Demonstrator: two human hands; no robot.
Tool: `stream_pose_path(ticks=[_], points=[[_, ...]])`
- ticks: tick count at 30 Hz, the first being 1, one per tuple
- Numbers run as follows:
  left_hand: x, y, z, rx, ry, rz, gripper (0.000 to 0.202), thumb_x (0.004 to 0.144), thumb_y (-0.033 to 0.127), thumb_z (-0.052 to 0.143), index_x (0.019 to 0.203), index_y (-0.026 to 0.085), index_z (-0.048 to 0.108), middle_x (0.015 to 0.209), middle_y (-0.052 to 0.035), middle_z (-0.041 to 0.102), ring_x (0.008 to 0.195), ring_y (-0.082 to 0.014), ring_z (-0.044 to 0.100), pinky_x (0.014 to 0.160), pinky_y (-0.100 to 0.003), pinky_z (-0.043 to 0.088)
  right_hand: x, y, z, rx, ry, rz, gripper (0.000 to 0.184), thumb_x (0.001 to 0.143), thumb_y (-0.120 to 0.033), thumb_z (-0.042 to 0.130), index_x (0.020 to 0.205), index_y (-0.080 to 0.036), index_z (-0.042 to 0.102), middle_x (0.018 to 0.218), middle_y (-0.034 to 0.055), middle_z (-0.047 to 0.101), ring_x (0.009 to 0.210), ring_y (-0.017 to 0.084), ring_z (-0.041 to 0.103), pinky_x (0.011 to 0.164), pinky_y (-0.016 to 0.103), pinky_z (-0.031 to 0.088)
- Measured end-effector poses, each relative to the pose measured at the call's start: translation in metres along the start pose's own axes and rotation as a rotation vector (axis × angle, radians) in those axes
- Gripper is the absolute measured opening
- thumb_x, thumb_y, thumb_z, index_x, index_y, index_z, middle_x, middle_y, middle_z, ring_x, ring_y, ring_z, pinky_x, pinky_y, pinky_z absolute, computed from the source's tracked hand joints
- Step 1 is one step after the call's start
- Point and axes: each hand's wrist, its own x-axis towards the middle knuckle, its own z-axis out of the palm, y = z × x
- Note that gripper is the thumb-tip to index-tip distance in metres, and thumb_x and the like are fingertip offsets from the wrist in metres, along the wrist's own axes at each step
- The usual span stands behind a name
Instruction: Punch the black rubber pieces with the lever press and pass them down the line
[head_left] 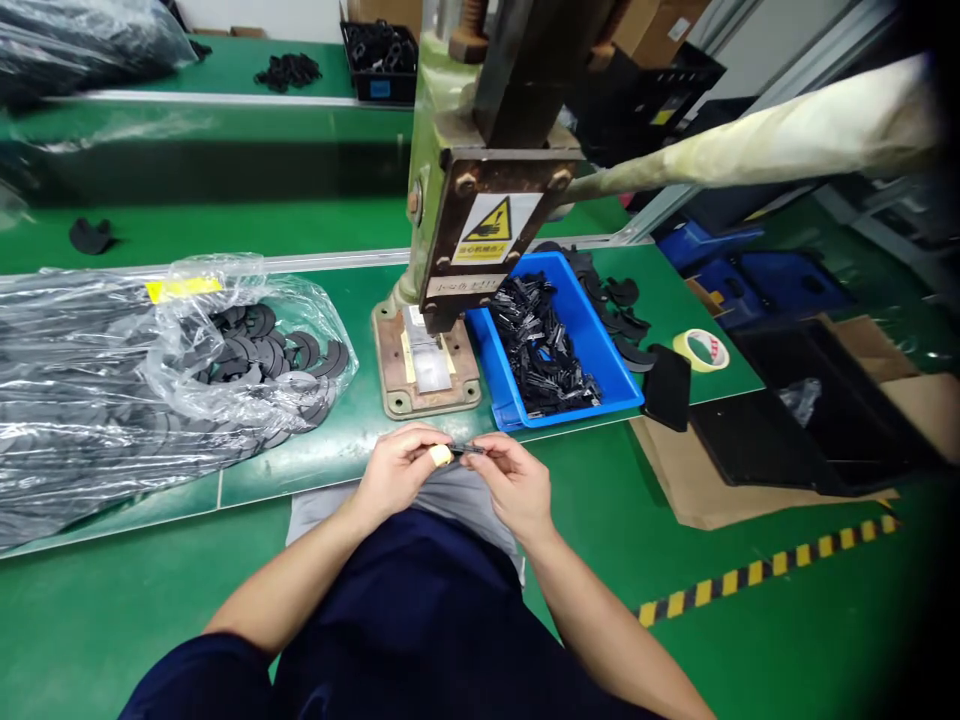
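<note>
Both hands meet in front of my body, just off the table's near edge. Between them is a small thin black part [466,449], mostly covered by fingers. My left hand [401,468] pinches its left end, with something pale yellow around the thumb tip. On the other end my right hand [517,485] closes with thumb and fingers. Straight ahead stands a green hand press [427,190], its ram above a metal plate on the base [390,370]. To the right of the base, a blue bin [621,388] holds many small black parts [540,350].
A clear plastic bag [90,400] of dark curved pieces [255,350] covers the table's left. Beyond the bin lie loose curved pieces [622,310], a black phone-like slab [667,387] and a tape roll [701,350]. The press's wrapped lever [750,140] reaches out to the upper right.
</note>
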Motion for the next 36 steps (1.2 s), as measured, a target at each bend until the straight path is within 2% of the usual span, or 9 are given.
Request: stream_pose_path(ticks=[10,14,17,20,23,26,32,34,36], points=[[0.004,-0.007,-0.010,-0.064,0.024,-0.012,0.015,0.090,0.030,0.070,0.094,0.017,0.075,0.092,-0.0077,0.073,0.084,-0.0167,0.069,0.073,-0.027,0.057,0.013,0.003,0.012,0.117,-0.013,0.112,0.020,0.072,-0.033,0.082,0.086,-0.025,0.071,0.083,0.0002,0.069,0.071,0.015,0.066,0.071,0.033,0.055],[0.003,-0.010,-0.009,-0.140,0.035,-0.042,0.017,0.090,0.031,0.070,0.096,0.016,0.074,0.094,-0.0083,0.070,0.082,-0.0165,0.069,0.072,-0.028,0.058,0.020,0.005,0.024,0.242,-0.049,0.192,0.028,0.070,-0.041,0.083,0.086,-0.025,0.068,0.074,-0.0020,0.065,0.063,0.012,0.058,0.061,0.029,0.050],[0.003,-0.007,-0.013,-0.157,-0.006,-0.046,0.019,0.091,0.032,0.068,0.098,0.016,0.074,0.102,-0.0102,0.066,0.083,-0.0167,0.068,0.072,-0.030,0.059,0.027,0.000,0.033,0.342,-0.098,0.251,0.032,0.069,-0.047,0.083,0.083,-0.025,0.065,0.082,-0.0022,0.065,0.065,0.010,0.055,0.058,0.025,0.046],[0.007,0.002,-0.025,-0.019,-0.077,0.023,0.016,0.092,0.030,0.066,0.099,0.018,0.075,0.107,-0.0112,0.064,0.091,-0.0181,0.068,0.075,-0.030,0.059,0.034,-0.011,0.035,0.408,-0.206,0.333,0.033,0.070,-0.048,0.083,0.082,-0.023,0.064,0.088,-0.0009,0.067,0.073,0.010,0.060,0.061,0.023,0.047],[0.016,0.015,-0.041,0.135,-0.086,0.161,0.018,0.094,0.025,0.063,0.108,0.019,0.073,0.114,-0.0125,0.067,0.104,-0.0205,0.066,0.087,-0.034,0.058,0.040,-0.020,0.030,0.439,-0.374,0.464,0.031,0.073,-0.043,0.082,0.083,-0.020,0.063,0.069,-0.0002,0.067,0.060,0.010,0.058,0.053,0.022,0.042],[0.024,0.025,-0.049,0.189,-0.187,0.281,0.021,0.098,0.023,0.057,0.112,0.020,0.072,0.112,-0.0121,0.071,0.105,-0.0201,0.068,0.091,-0.034,0.057,0.042,-0.022,0.027,0.499,-0.492,0.587,0.036,0.070,-0.042,0.085,0.080,-0.020,0.058,0.057,-0.0035,0.061,0.049,0.008,0.051,0.047,0.019,0.034],[0.029,0.035,-0.048,0.324,-0.288,0.456,0.024,0.100,0.022,0.050,0.113,0.019,0.071,0.104,-0.0115,0.073,0.092,-0.0173,0.070,0.082,-0.027,0.057,0.042,-0.024,0.024,0.643,-0.573,0.746,0.043,0.066,-0.042,0.088,0.084,-0.021,0.055,0.056,-0.0062,0.055,0.048,0.005,0.045,0.047,0.018,0.029],[0.032,0.040,-0.048,0.364,-0.344,0.502,0.024,0.100,0.019,0.049,0.110,0.019,0.070,0.102,-0.0110,0.072,0.090,-0.0165,0.069,0.080,-0.026,0.056,0.043,-0.026,0.022,0.670,-0.570,0.761,0.041,0.066,-0.041,0.088,0.082,-0.020,0.056,0.055,-0.0064,0.053,0.048,0.005,0.042,0.046,0.018,0.028],[0.037,0.043,-0.049,0.403,-0.337,0.487,0.022,0.099,0.018,0.049,0.105,0.019,0.070,0.098,-0.0097,0.072,0.090,-0.0165,0.068,0.080,-0.026,0.056,0.043,-0.029,0.019,0.691,-0.534,0.744,0.035,0.072,-0.042,0.083,0.082,-0.020,0.058,0.055,-0.0063,0.051,0.049,0.005,0.041,0.046,0.018,0.027]])
